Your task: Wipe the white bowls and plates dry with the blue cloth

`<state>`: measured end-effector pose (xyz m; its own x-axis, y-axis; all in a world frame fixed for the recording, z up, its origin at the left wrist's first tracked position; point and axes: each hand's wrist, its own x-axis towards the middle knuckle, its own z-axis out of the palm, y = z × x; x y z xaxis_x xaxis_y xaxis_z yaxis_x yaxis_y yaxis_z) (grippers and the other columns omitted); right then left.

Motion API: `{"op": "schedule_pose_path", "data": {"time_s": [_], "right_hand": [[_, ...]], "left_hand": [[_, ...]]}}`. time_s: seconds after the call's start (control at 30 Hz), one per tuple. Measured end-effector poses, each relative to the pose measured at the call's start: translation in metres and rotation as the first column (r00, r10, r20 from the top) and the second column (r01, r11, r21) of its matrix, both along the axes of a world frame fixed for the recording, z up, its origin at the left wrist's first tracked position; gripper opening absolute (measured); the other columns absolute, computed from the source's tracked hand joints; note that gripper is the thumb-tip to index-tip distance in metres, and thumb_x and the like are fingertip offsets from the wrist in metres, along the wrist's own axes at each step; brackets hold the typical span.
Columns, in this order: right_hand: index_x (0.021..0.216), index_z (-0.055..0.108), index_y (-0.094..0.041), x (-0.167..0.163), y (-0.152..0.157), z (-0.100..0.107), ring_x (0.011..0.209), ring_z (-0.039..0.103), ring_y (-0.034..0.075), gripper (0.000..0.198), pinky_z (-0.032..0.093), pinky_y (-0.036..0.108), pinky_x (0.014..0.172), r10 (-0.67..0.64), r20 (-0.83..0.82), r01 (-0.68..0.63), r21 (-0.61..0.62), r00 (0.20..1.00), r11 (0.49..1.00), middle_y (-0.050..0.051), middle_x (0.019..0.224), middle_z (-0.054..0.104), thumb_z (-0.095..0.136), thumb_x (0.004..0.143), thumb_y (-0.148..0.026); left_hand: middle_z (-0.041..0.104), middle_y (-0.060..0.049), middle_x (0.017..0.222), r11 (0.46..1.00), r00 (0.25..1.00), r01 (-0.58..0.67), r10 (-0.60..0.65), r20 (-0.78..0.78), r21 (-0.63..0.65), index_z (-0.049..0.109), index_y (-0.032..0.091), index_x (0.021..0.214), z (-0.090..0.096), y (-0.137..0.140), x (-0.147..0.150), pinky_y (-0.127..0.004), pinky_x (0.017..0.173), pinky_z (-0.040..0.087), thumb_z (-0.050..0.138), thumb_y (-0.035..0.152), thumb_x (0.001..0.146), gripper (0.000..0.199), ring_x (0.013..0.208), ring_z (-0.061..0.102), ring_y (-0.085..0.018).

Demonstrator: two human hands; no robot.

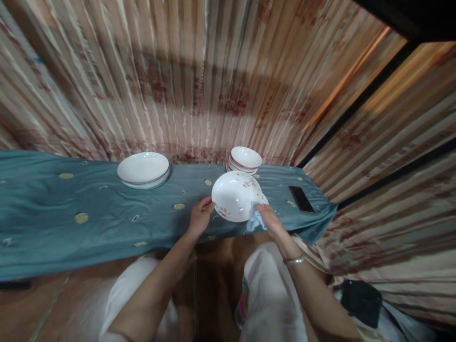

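A white plate (235, 194) with flower decoration is held tilted above the cloth-covered table, between my two hands. My left hand (201, 216) grips its left rim, thumb and fingers closed on the edge. At the lower right rim, my right hand (268, 216) presses a light blue cloth (255, 219) against the plate. Part of another white dish (264, 200) shows behind the plate's right side; the rest of it is hidden. Just beyond the plate stands a stack of white bowls (245, 158), some with red rims.
A stack of white plates (143, 168) sits on the left part of the table (107, 204), which has a teal cloth. A black phone (301, 198) lies near the right end. Curtains (178, 85) hang behind, with a dark metal frame (359, 102) at right.
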<state>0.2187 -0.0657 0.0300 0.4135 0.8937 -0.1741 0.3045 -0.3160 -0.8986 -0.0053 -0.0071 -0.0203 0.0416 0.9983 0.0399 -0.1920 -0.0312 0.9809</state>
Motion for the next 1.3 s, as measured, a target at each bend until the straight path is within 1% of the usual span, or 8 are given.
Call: {"op": "schedule_pose_path", "data": {"time_s": [0.1,0.23,0.37,0.53,0.7,0.87,1.07,1.3], "right_hand": [[0.057,0.053,-0.022,0.021,-0.004,-0.004,0.049,0.051,0.015,0.028,0.038,0.025,0.048,-0.031,0.066,0.031,-0.004,0.997,1.000,0.000,0.049,0.054,0.046,0.066,-0.048],[0.049,0.048,-0.022,0.047,-0.004,-0.006,0.054,0.052,0.016,0.028,0.036,0.024,0.051,-0.046,0.201,0.044,0.014,0.978,0.999,-0.001,0.047,0.052,0.050,0.069,-0.043],[0.062,0.059,-0.021,0.068,-0.002,-0.010,0.063,0.055,0.018,0.019,0.038,0.025,0.058,-0.038,0.344,0.029,0.031,0.938,0.999,0.000,0.056,0.059,0.051,0.070,-0.036],[0.090,0.067,-0.019,0.083,0.004,-0.020,0.070,0.061,0.019,0.028,0.043,0.026,0.064,0.073,0.500,-0.054,-0.053,0.863,0.997,0.002,0.072,0.069,0.048,0.075,-0.031],[0.089,0.070,-0.021,0.095,0.010,-0.018,0.077,0.065,0.022,0.023,0.044,0.026,0.065,0.190,0.565,-0.143,-0.126,0.803,0.982,0.004,0.074,0.072,0.051,0.079,-0.028],[0.083,0.071,-0.021,0.098,0.011,-0.014,0.074,0.066,0.021,0.020,0.043,0.026,0.064,0.266,0.605,-0.141,-0.247,0.750,0.959,0.003,0.074,0.072,0.052,0.079,-0.027],[0.083,0.071,-0.020,0.097,0.009,-0.015,0.071,0.065,0.021,0.022,0.042,0.027,0.064,0.291,0.574,-0.151,-0.279,0.766,0.948,0.003,0.074,0.072,0.051,0.079,-0.028],[0.091,0.072,-0.019,0.095,0.009,-0.025,0.075,0.065,0.020,0.026,0.044,0.026,0.066,0.238,0.540,-0.155,-0.196,0.807,0.968,0.003,0.078,0.073,0.050,0.079,-0.027]], "left_hand": [[0.076,-0.006,0.088,0.999,0.998,0.038,-0.037,-0.051,0.016,0.074,0.017,0.093,-0.005,-0.002,0.022,-0.035,0.077,0.057,0.070,0.031,0.070,0.027,0.080,0.070,-0.021],[0.075,-0.007,0.088,0.997,0.984,0.024,-0.011,-0.177,0.075,0.073,0.017,0.090,-0.010,-0.001,0.045,-0.036,0.078,0.057,0.067,0.024,0.074,0.019,0.080,0.069,-0.021],[0.075,-0.009,0.091,0.988,0.958,0.094,-0.056,-0.280,0.121,0.072,0.016,0.092,-0.007,0.000,0.059,-0.037,0.082,0.056,0.066,0.023,0.076,0.018,0.083,0.070,-0.022],[0.076,-0.010,0.093,0.991,0.928,0.119,-0.088,-0.363,0.063,0.072,0.018,0.088,-0.003,0.001,0.067,-0.035,0.080,0.055,0.067,0.023,0.077,0.013,0.083,0.072,-0.023],[0.075,-0.008,0.084,0.989,0.921,0.146,-0.129,-0.367,0.021,0.072,0.020,0.081,-0.008,0.002,0.071,-0.035,0.076,0.054,0.068,0.023,0.075,0.008,0.078,0.071,-0.024],[0.071,-0.004,0.068,0.983,0.907,0.184,-0.176,-0.384,-0.016,0.071,0.020,0.076,-0.008,0.003,0.070,-0.032,0.070,0.053,0.067,0.024,0.076,0.005,0.068,0.068,-0.021],[0.068,-0.003,0.062,0.970,0.930,0.212,-0.237,-0.282,-0.115,0.065,0.021,0.064,0.005,0.000,0.068,-0.030,0.063,0.053,0.061,0.022,0.081,0.017,0.060,0.067,-0.020],[0.068,-0.001,0.057,0.940,0.978,0.203,-0.206,0.019,-0.275,0.066,0.017,0.076,0.001,0.004,0.072,-0.034,0.062,0.058,0.067,0.019,0.077,0.002,0.056,0.069,-0.019]]}}
